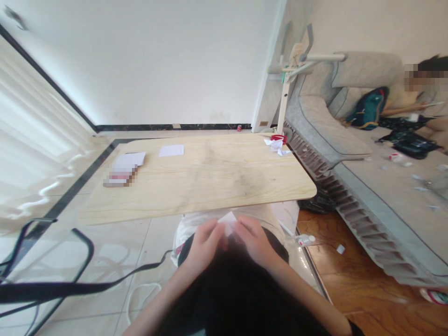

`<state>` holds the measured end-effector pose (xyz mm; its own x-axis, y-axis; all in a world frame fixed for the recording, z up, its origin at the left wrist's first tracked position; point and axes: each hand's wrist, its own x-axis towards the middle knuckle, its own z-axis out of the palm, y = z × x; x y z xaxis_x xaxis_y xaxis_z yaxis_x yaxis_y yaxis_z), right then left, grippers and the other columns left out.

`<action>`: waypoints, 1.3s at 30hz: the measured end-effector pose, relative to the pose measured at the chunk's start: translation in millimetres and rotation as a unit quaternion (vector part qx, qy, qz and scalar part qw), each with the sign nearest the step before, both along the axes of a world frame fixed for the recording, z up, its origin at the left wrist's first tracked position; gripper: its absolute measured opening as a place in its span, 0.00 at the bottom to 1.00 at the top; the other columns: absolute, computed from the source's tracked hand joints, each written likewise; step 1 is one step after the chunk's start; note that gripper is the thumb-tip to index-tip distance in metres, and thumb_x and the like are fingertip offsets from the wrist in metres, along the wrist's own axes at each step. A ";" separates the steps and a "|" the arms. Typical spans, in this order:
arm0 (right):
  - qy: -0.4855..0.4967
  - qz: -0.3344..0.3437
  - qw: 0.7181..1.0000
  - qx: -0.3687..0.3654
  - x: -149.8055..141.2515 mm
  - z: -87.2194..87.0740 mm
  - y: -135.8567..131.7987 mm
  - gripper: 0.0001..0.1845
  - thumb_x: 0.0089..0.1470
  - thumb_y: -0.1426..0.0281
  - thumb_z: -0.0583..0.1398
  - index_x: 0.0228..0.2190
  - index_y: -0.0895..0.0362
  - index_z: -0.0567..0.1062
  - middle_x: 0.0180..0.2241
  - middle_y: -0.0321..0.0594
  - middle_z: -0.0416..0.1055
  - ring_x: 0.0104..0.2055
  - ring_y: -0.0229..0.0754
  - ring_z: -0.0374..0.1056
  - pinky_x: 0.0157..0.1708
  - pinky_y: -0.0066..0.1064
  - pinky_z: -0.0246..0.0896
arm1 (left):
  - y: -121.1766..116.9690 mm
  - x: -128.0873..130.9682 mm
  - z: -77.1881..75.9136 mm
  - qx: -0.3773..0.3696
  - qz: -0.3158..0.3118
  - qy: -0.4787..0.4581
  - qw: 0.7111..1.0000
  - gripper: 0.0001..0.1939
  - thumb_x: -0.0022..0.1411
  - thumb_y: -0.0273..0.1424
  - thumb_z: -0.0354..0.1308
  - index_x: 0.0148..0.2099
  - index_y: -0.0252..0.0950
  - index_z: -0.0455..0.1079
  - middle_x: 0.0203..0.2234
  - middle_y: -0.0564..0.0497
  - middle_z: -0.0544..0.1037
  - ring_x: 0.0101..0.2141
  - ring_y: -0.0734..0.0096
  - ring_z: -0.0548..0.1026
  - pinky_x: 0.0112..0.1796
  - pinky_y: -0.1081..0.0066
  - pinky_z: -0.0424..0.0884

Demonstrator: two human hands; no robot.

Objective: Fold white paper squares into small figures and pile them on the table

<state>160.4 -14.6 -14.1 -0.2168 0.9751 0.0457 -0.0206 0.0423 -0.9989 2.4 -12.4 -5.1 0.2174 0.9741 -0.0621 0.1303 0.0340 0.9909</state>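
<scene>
Close to my lap, a small piece of folded white paper (228, 221) is pinched between both hands, in front of the table's near edge. My left hand (207, 237) is closed on its left side, and my right hand (255, 237) is closed on its right side. The fingertips partly cover the lower part of the paper. On the table (196, 182) lie a flat white sheet (171, 150) and a stack of white paper (129, 160) at the left. Folded white paper shapes (276, 145) sit at the far right corner, beside a red object (279, 138).
A grey sofa (350, 135) runs along the right, where a person sits with a teal backpack (371, 109) nearby. A pale metal frame (285, 98) stands behind the table. A black strap (87, 287) and dark tubing cross the lower left. A bottle (305, 240) is at my right.
</scene>
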 end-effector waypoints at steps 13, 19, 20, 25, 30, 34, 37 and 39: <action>-0.039 -0.014 0.999 0.002 2.1 -4.5 0.9 0.19 0.62 0.60 0.55 0.22 0.56 0.66 0.19 0.31 0.62 0.23 0.36 0.58 0.25 0.28 0.52 | 0.7 1.7 -3.8 -0.007 0.014 0.012 1.000 0.19 0.64 0.37 0.51 0.22 0.36 0.67 0.14 0.55 0.70 0.19 0.74 0.69 0.24 0.75 0.65; -0.053 -0.028 0.998 0.008 0.9 -2.8 0.3 0.19 0.62 0.61 0.55 0.22 0.56 0.65 0.20 0.31 0.61 0.24 0.36 0.58 0.26 0.28 0.53 | 0.0 1.0 -1.2 0.011 -0.004 0.021 1.000 0.18 0.61 0.34 0.51 0.21 0.36 0.67 0.15 0.54 0.71 0.20 0.73 0.69 0.25 0.74 0.66; -0.052 -0.033 0.998 0.008 0.6 -2.6 0.5 0.19 0.61 0.61 0.56 0.21 0.56 0.65 0.20 0.31 0.61 0.24 0.36 0.58 0.26 0.28 0.52 | -0.3 1.4 -0.8 0.011 -0.005 0.027 1.000 0.18 0.61 0.34 0.52 0.20 0.37 0.67 0.15 0.53 0.71 0.20 0.73 0.69 0.25 0.74 0.66; -0.028 -0.051 0.998 -0.006 0.4 -3.9 1.4 0.17 0.60 0.63 0.56 0.21 0.55 0.65 0.19 0.30 0.60 0.23 0.35 0.56 0.24 0.28 0.51 | -2.3 3.2 -0.8 0.023 -0.017 0.036 0.999 0.18 0.63 0.35 0.52 0.21 0.36 0.66 0.15 0.54 0.72 0.20 0.73 0.70 0.26 0.75 0.66; -0.044 -0.058 0.997 0.021 2.0 -1.7 0.7 0.16 0.60 0.63 0.56 0.22 0.56 0.66 0.20 0.31 0.61 0.24 0.36 0.58 0.25 0.28 0.52 | -2.9 2.0 -3.8 0.024 -0.036 0.038 0.998 0.18 0.63 0.35 0.53 0.21 0.36 0.66 0.15 0.54 0.72 0.20 0.73 0.70 0.26 0.75 0.66; -0.057 -0.050 0.997 0.029 2.5 0.8 -0.5 0.17 0.61 0.63 0.56 0.22 0.56 0.67 0.20 0.31 0.61 0.24 0.36 0.58 0.26 0.29 0.53 | -2.7 2.0 -5.6 0.008 -0.028 0.010 1.000 0.15 0.62 0.35 0.53 0.25 0.35 0.69 0.17 0.54 0.72 0.21 0.73 0.71 0.25 0.75 0.67; -0.047 -0.040 0.998 0.017 1.4 -1.5 -0.1 0.18 0.61 0.62 0.56 0.22 0.56 0.67 0.20 0.31 0.61 0.24 0.36 0.58 0.27 0.29 0.54 | -2.1 3.6 -5.3 -0.011 0.008 -0.004 1.000 0.11 0.62 0.35 0.54 0.29 0.35 0.70 0.15 0.57 0.70 0.18 0.75 0.69 0.22 0.76 0.65; -0.024 -0.049 0.999 -0.001 0.7 -5.0 1.0 0.15 0.60 0.61 0.57 0.25 0.56 0.69 0.21 0.31 0.62 0.24 0.37 0.58 0.26 0.29 0.54 | -1.0 3.7 -4.7 -0.003 0.036 0.005 0.999 0.13 0.63 0.36 0.55 0.29 0.35 0.70 0.13 0.58 0.69 0.17 0.76 0.68 0.21 0.76 0.64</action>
